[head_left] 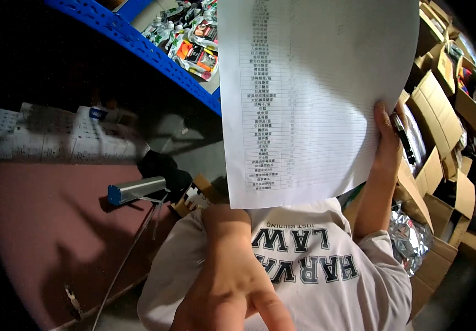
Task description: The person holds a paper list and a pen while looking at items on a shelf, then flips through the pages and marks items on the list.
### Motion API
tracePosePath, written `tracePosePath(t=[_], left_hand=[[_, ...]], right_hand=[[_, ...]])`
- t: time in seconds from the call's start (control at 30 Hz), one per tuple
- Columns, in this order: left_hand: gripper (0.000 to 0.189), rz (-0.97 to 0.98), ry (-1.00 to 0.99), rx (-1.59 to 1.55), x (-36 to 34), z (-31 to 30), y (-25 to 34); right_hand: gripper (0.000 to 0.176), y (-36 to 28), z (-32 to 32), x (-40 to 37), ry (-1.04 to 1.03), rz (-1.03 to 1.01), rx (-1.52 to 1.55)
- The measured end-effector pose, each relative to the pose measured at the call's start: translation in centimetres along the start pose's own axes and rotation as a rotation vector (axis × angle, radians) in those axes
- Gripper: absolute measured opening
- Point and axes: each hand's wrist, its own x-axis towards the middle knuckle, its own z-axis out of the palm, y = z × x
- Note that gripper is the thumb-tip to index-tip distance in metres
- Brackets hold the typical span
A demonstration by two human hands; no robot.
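Note:
My right hand (388, 126) grips the right edge of a large white sheet of paper (315, 127), its thumb on the printed side. The sheet hangs upright before me and carries a printed table with a column of Chinese text. A slim dark object (403, 139) sticks out beside that hand's fingers. My left hand (232, 300) is raised close to the camera, its forearm partly behind the sheet's lower edge. Its visible fingers are spread apart with nothing seen between them; the tips run out of view at the bottom. Below lies my white printed T-shirt (304, 248).
Opened cardboard boxes (436, 110) are piled at the right, with a crumpled silvery bag (409, 237) by them. A blue metal shelf (155, 60) holds colourful packages (196, 49). At the left are a reddish-brown surface (45, 220), a metal tube with a blue end (136, 190) and blurred printed cartons (67, 132).

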Motion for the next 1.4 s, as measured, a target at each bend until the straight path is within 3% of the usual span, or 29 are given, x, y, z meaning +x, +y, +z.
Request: tracePosePath(t=[0.27,0.4,0.5,0.53,0.57,0.7,0.77,0.83,0.87,0.9,0.97,1.03,1.1,1.17,1.23,1.3,1.33,1.4], left_hand=[[0.035,0.09,-0.034,-0.028,-1.5,-1.4,1.6],[0.021,0.192,-0.289,-0.151,0.4,-4.2,0.7],[0.011,0.049,-0.407,-0.286,-0.1,-4.6,1.6],[0.019,0.027,-0.421,-0.269,-1.1,-4.4,1.7],[0.016,-0.014,-0.315,-0.289,-1.8,-4.2,1.3],[0.027,-0.405,-0.495,-0.187,-3.5,-5.6,-1.4],[0.028,-0.771,-0.5,-0.105,-4.9,-6.5,-2.7],[0.038,-1.123,-0.49,0.235,-6.9,-6.6,-3.3],[0.028,-1.205,-0.342,0.278,-7.9,-6.4,-4.1],[0.029,-1.204,-0.331,0.402,-9.3,-6.9,-4.4],[0.03,-1.179,-0.312,0.629,-12.3,-8.4,-4.9],[0.032,-1.124,-0.063,0.441,-16.4,-9.5,-4.2],[0.034,-1.076,0.194,0.228,-19.3,-10.1,-4.9],[0.037,-1.443,0.874,0.101,-13.6,-7.4,-4.5],[0.039,-1.441,1.05,-0.053,-14.9,-7.8,-5.2],[0.041,-1.574,1.045,-0.299,-15.9,-8.0,-5.1],[0.041,-1.581,1.046,-0.155,-16.2,-7.5,-6.1],[0.043,-1.655,1.029,-0.34,-16.9,-7.6,-6.4]], right_hand=[[0.036,-0.6,1.3,-0.1,-0.002,-0.016,0.071],[0.037,-0.5,1.7,0.3,-0.029,0.001,0.084],[0.038,-0.6,2.0,0.6,-0.045,-0.01,0.084],[0.038,-0.6,2.0,0.6,-0.046,-0.019,0.082],[0.038,-0.7,2.2,0.7,-0.027,-0.027,0.107],[0.038,-0.9,2.2,1.1,0.013,-0.037,0.13],[0.037,-1.1,1.8,1.4,-0.002,-0.02,0.095],[0.033,-1.2,1.6,1.3,0.011,-0.045,0.099],[0.03,-1.4,1.5,1.3,0.022,-0.061,0.097],[0.019,-1.8,1.9,1.2,-0.026,-0.103,0.199],[0.01,-0.2,1.6,1.6,-0.054,-0.208,0.021],[0.008,1.5,1.4,1.2,-0.126,-0.076,-0.234],[0.009,3.5,1.9,0.4,-0.211,0.006,-0.217],[0.018,5.5,2.7,-1.2,-0.172,0.114,-0.048],[0.017,8.1,2.6,-2.5,-0.147,0.193,0.024],[0.016,10.0,2.5,-3.8,-0.128,0.257,-0.001],[0.015,10.9,2.3,-4.2,-0.135,0.261,-0.03],[0.015,12.2,2.1,-4.7,-0.164,0.28,-0.093]])
